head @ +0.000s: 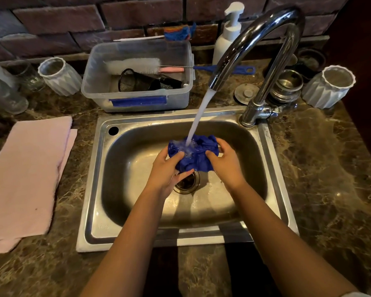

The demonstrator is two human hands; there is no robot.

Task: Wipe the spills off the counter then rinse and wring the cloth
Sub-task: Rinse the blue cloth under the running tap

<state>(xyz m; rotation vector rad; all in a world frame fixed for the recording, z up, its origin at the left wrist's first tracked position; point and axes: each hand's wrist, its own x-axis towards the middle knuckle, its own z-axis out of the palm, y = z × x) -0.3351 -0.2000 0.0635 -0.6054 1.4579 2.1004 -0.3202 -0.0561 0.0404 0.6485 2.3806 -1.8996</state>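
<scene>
A bunched blue cloth (196, 154) is held over the middle of the steel sink (137, 125), just above the drain (187, 182). My left hand (166, 172) grips its left side and my right hand (226, 162) grips its right side. A stream of water (201, 113) runs from the curved chrome tap (263, 33) onto the top of the cloth. The brown marble counter (321, 168) surrounds the sink.
A folded pink towel (28, 174) lies left of the sink. Behind the sink stands a clear plastic tub (137, 78) with brushes and a black strainer. A white soap pump bottle (228, 33) stands behind the tap, and white ribbed jars (59, 75) (330, 86) stand at both sides.
</scene>
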